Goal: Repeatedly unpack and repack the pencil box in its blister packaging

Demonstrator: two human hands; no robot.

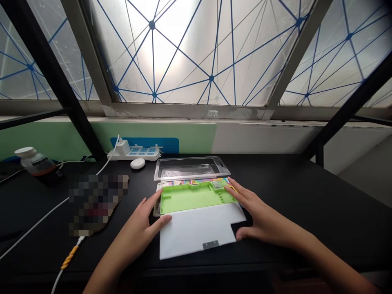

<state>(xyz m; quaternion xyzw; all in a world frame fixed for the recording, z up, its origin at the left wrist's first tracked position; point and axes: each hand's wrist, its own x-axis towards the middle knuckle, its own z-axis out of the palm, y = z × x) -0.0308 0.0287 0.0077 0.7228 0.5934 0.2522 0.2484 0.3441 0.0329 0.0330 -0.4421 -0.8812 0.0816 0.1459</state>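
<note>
An unfolded pencil box lies in front of me, with a shallow lime-green plastic tray at the back and a white lid flap folded out towards me. The flap has a small grey metal plate at its front edge and a notch at its right. My left hand is spread at the left side, fingertips at the tray's edge and thumb on the flap. My right hand is spread too, fingertips on the tray's right end and thumb by the flap's right corner. A colourful printed strip shows behind the tray.
A clear plastic package lies behind the box. Further back are a white power strip and a round white case. At left are a blurred-out flat item, a white cable and a bottle. Black frame bars flank the desk.
</note>
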